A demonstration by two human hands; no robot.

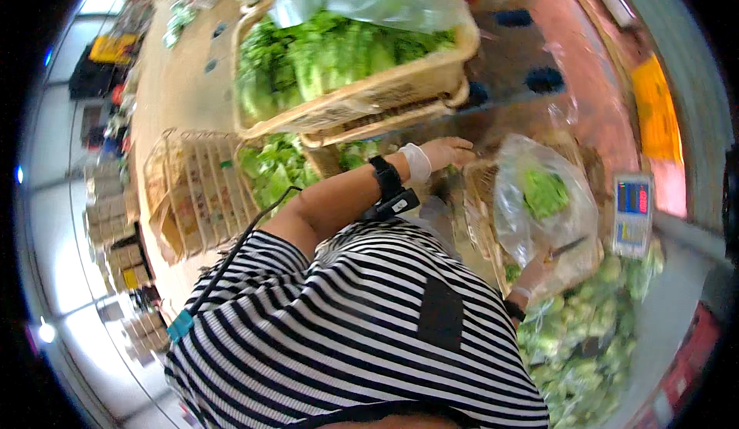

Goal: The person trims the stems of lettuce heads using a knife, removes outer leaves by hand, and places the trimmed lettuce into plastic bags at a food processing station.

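My left hand (441, 155), in a thin clear glove, reaches across in front of my body with its fingers extended and nothing visible in it. It is nearest the left rim of a tan plastic crate (479, 204). A clear plastic bag (508, 221) is spread over that crate, and a green leafy lettuce (545, 192) lies on or in it; I cannot tell which. My right hand (537, 270), also gloved, grips a knife (568, 246) near the bag's lower side. The knife's blade points away to the right.
A large tan crate (358, 108) of leafy greens (340, 54) sits on another crate ahead. More greens (277, 169) lie below it, beside a wire-ribbed basket (196, 192). A digital scale (632, 215) stands right, above many bagged vegetables (583, 342). A cable (231, 256) runs along my left arm.
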